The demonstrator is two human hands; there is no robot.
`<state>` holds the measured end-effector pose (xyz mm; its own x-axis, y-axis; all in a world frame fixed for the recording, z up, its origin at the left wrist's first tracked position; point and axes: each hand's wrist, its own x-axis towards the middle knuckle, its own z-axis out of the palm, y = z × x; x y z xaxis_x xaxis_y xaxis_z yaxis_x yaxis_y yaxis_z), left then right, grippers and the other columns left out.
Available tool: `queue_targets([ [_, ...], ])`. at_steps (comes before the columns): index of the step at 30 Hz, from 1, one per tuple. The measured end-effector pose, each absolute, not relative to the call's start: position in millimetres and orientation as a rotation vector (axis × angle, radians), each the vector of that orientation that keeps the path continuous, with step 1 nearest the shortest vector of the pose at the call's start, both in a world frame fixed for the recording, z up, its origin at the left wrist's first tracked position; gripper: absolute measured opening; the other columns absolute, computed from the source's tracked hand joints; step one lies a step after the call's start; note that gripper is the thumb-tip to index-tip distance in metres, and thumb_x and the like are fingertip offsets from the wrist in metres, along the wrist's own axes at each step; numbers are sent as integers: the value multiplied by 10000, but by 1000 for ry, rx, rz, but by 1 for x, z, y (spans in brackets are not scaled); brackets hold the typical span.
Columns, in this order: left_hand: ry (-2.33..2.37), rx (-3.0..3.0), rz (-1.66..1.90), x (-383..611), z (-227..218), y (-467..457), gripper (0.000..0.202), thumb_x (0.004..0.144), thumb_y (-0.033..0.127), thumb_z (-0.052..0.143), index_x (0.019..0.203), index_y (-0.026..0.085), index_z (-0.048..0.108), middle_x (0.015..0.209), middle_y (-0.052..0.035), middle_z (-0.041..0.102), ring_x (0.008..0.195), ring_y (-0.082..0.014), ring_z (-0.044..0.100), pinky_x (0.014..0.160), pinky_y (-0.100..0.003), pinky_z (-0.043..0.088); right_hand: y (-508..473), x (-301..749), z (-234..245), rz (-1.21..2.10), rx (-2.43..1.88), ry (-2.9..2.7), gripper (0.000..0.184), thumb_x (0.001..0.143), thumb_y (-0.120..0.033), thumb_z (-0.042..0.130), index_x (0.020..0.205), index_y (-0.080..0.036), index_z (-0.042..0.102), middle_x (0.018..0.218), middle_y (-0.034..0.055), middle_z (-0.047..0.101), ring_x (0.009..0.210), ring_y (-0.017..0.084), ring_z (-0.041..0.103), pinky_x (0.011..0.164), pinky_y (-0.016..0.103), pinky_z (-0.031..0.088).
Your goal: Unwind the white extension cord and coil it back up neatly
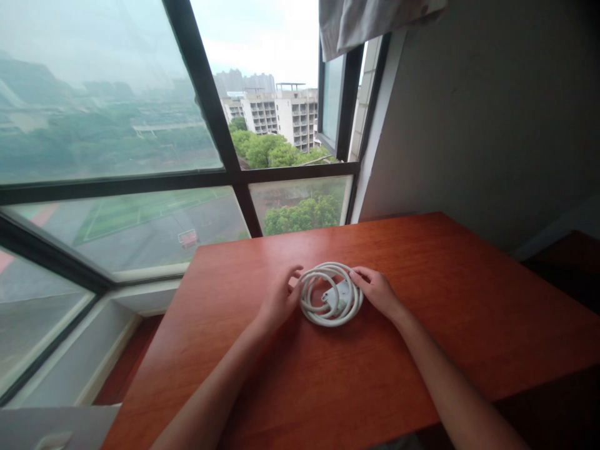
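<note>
A coiled white cable (330,321) rests on the reddish-brown wooden table (290,387), wound in several loops. Inside and partly under the loops sits a pale plastic block (342,295), its exact kind unclear. At the coil's left side is my left hand (284,295), its fingers curved but apart, with the thumb side against or very close to the loops. On the opposite side, my right hand (375,289) has its thumb and fingers closed on the upper right edge of the coil. Its lower fingers are partly hidden.
Beyond the table's far edge stands a large window with a dark frame (239,177), one pane swung outward. A grey wall (469,125) rises on the right, and a curtain (365,22) hangs at the top. Floor shows at lower left.
</note>
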<state>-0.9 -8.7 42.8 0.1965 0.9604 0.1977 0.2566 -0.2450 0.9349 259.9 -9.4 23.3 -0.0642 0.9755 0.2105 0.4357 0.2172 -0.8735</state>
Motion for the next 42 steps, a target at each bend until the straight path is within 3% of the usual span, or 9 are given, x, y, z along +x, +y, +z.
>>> queue_targets([
  [6,1185,2441,972,-2,60,-19,270,887,207,528,1104,268,677,1211,-110,590,1043,-259,559,941,-386,398,-8,261,20,724,-1390,-1639,341,888,-437,490,885,-180,713,852,59,732,772,220,658,702,310,495],
  [9,864,2582,734,-1,71,-24,256,867,311,596,1106,266,677,1062,-108,657,985,-260,578,957,-388,349,-7,260,20,706,-1401,-1575,333,876,-447,514,870,-184,718,851,64,736,775,226,667,707,317,506],
  [14,738,2649,483,12,65,-30,581,670,566,757,1140,254,619,997,-94,659,987,-294,579,995,-418,280,-13,255,33,1100,-1267,-1249,397,841,-517,564,944,-162,709,812,75,733,678,214,663,590,301,523],
  [17,847,2668,476,19,56,-31,445,747,479,719,1097,230,601,1001,-101,646,983,-289,570,964,-402,302,-20,252,49,1393,-1084,-1094,387,855,-472,556,1064,-174,688,930,85,734,659,174,658,530,259,511],
  [20,881,2544,570,20,51,-30,201,838,345,622,985,209,608,944,-88,645,905,-252,571,884,-355,355,-25,247,66,1412,-963,-1142,380,817,-338,608,1166,-193,649,1040,76,719,765,168,676,672,276,549],
  [24,832,2185,745,15,52,-28,125,854,307,601,853,188,640,810,-55,637,773,-206,550,783,-304,404,-22,230,79,1136,-950,-1573,455,828,-276,581,1279,-209,583,1199,92,663,1071,242,629,902,395,520],
  [28,765,1675,892,14,54,-26,232,838,346,650,981,167,689,921,-63,681,886,-232,592,834,-304,443,-15,209,84,616,-965,-1918,552,842,-230,577,1383,-215,472,1450,107,464,1347,259,413,1115,444,351],
  [35,858,1173,1072,18,64,-24,317,784,405,729,931,132,661,820,-52,689,735,-176,625,717,-272,483,-29,205,94,264,-1140,-2289,350,861,-304,604,1192,-194,585,1152,115,633,1055,266,591,957,433,461],
  [42,680,949,919,8,75,-24,338,844,350,687,1093,135,609,1044,-136,711,953,-252,679,871,-373,503,-28,212,78,-97,-1301,-2243,537,841,-204,561,1369,-174,466,1382,165,472,1304,330,390,1106,539,285],
])
